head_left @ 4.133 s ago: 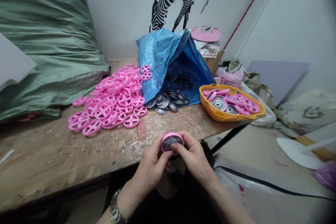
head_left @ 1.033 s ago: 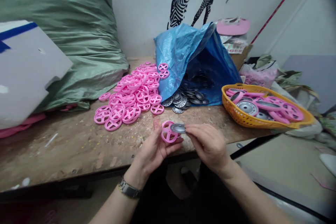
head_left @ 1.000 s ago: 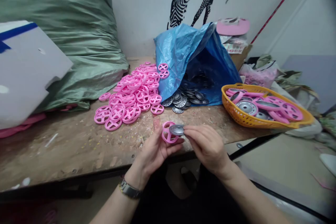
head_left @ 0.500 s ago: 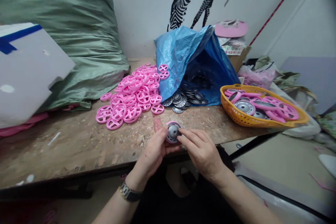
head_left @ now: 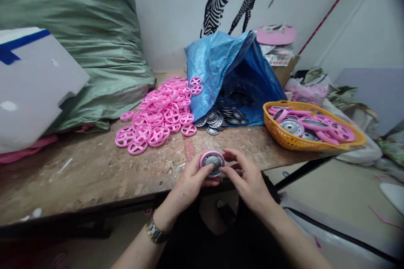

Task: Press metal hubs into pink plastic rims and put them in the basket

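A pink toy wheel with a grey hubcap (head_left: 208, 159) on its face is held above the table's front edge. My left hand (head_left: 189, 180) grips it from the left, thumb pressed on the hubcap and fingers beneath. On the right side, my right hand (head_left: 248, 178) has its thumb at the wheel's lower right rim; its fingers are curled round the far side, partly hidden. Ahead lie a heap of pink wheels (head_left: 156, 113) and loose grey hubcaps (head_left: 216, 119), which spill from the mouth of a blue plastic bag (head_left: 208, 67).
A yellow basket (head_left: 284, 138) with pink wheels and hubcaps stands at the table's right end. A big green sack (head_left: 104, 46) and a white board (head_left: 34, 88) fill the left. The worn wooden table (head_left: 94, 176) bears scraps. Bags and cloth lie piled at far right.
The wheel has tilted and come slightly right and nearer. My left thumb has moved onto the hubcap, and my right fingers have shifted from its face to the right rim.
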